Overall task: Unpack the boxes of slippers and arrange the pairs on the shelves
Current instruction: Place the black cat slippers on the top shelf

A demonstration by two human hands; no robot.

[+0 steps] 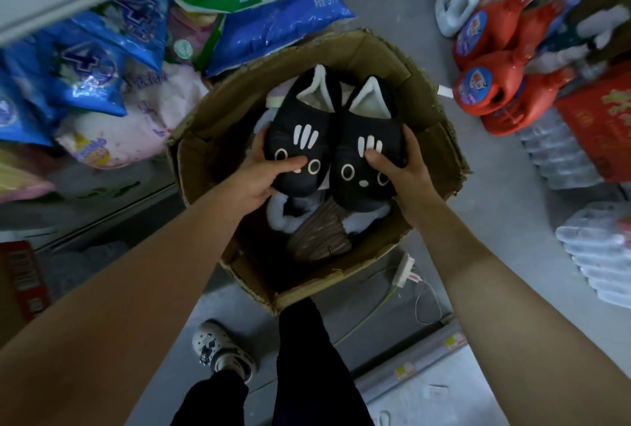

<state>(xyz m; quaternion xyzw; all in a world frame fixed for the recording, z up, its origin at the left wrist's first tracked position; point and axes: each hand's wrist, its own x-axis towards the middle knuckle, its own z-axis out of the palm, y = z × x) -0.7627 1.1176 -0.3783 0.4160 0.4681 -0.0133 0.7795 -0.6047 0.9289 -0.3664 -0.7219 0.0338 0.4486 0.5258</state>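
left arm: bare, reaching in from 7 o'clock | left grip point(263, 174): thumb on top, fingers curled round left slipper point(300, 128) | right arm: bare, from 5 o'clock | right grip point(399, 169): thumb on top, fingers round right slipper point(368, 138)

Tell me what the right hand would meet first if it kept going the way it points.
The right hand grips the right cat slipper, so that comes first; beyond it, probably the left cat slipper alongside, though depth is unclear.
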